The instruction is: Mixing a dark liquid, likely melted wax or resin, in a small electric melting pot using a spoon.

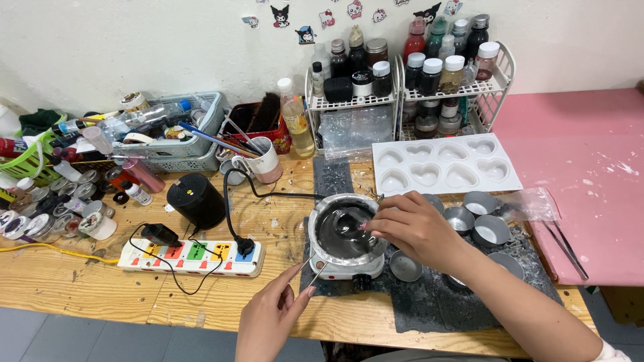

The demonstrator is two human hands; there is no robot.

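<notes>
My right hand (412, 224) reaches over a small metal pot (343, 231) of dark liquid that sits on a white electric hot plate (349, 268). Its fingertips pinch something small above the liquid; what it is cannot be made out. My left hand (275, 312) hovers near the table's front edge and holds a thin stick (310, 267) that points up toward the hot plate. Several small round metal tins (490, 231) stand to the right on a dark mat (429, 302).
A white heart-shaped mould tray (446, 167) lies behind the pot. A colourful power strip (191, 256) and a black round speaker (196, 200) sit at left. White wire racks (409, 94) of bottles, a basket (174, 144) and jars line the back. A pink board (590, 181) lies at right.
</notes>
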